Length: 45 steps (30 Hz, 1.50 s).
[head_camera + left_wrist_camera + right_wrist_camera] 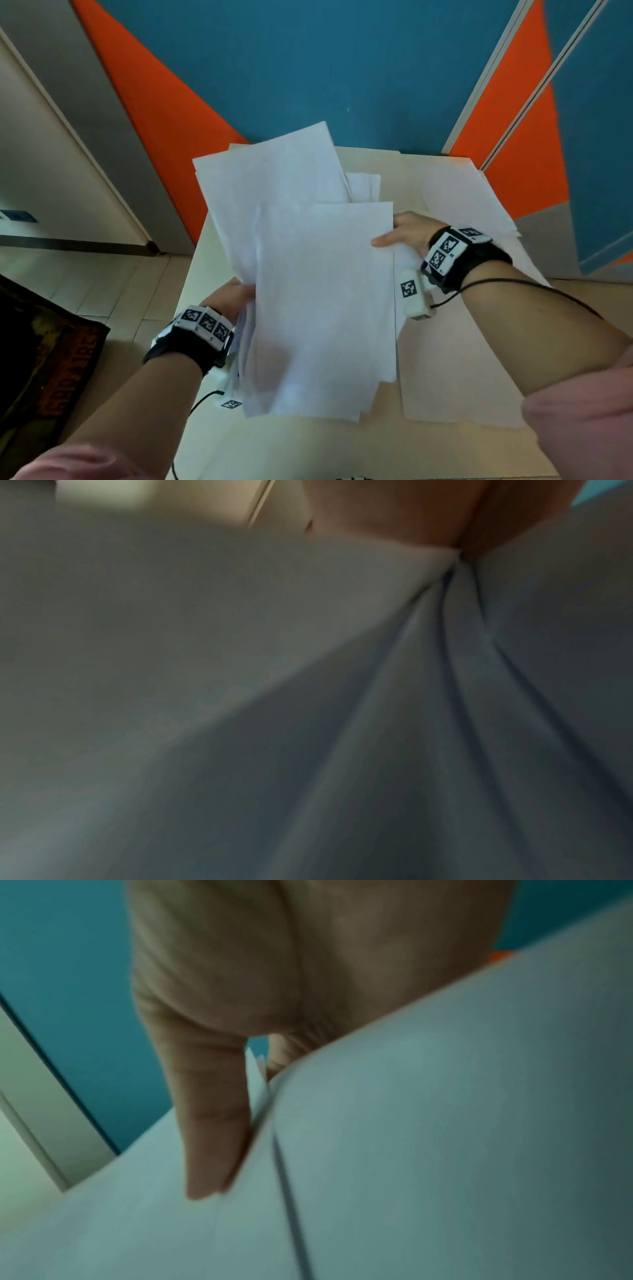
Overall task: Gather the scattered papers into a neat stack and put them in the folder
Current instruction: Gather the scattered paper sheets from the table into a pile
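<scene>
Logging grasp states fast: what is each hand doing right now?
Left hand: grips the left edge of the papers.
Right hand: pinches the right edge of the same papers, thumb on top.

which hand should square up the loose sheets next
Right, probably. The left hand grips the fanned papers at their lower left edge, anchoring them. The right hand pinches only the right edge, so it looks freer to tap sheets into line.

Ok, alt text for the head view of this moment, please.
Both hands hold an uneven bundle of white papers above a pale table: the left hand grips its lower left edge, the right hand pinches its right edge. More sheets lie on the table to the right, before a blue and orange wall.
</scene>
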Motion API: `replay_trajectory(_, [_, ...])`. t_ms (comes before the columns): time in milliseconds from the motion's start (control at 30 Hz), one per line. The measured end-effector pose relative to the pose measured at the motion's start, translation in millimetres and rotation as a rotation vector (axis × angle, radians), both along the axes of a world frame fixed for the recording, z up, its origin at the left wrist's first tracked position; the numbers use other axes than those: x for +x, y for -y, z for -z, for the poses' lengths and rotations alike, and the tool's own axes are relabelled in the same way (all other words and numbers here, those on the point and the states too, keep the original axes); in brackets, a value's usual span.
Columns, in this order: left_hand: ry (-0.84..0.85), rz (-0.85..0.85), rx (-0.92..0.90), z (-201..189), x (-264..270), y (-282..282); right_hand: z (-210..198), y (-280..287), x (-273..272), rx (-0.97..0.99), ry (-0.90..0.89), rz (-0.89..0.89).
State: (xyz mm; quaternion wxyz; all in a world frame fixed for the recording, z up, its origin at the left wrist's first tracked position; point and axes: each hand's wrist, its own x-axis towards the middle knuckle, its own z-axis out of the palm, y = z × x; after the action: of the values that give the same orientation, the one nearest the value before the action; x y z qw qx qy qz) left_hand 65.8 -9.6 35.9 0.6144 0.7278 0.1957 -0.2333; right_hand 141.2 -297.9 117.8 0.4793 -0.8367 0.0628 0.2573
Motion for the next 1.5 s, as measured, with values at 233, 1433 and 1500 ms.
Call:
replay_trajectory(233, [-0.172,-0.142,-0.256,11,-3,7,23,-4,0,-0.001,0.037,0.028])
replay_trajectory(1433, [0.098,-0.148,0.053,23,8,71,45,25,-43,0.326,0.097,0.350])
replay_trajectory(1500, [0.101,-0.191,0.102,27,11,74,50,44,-43,0.255,0.060,0.348])
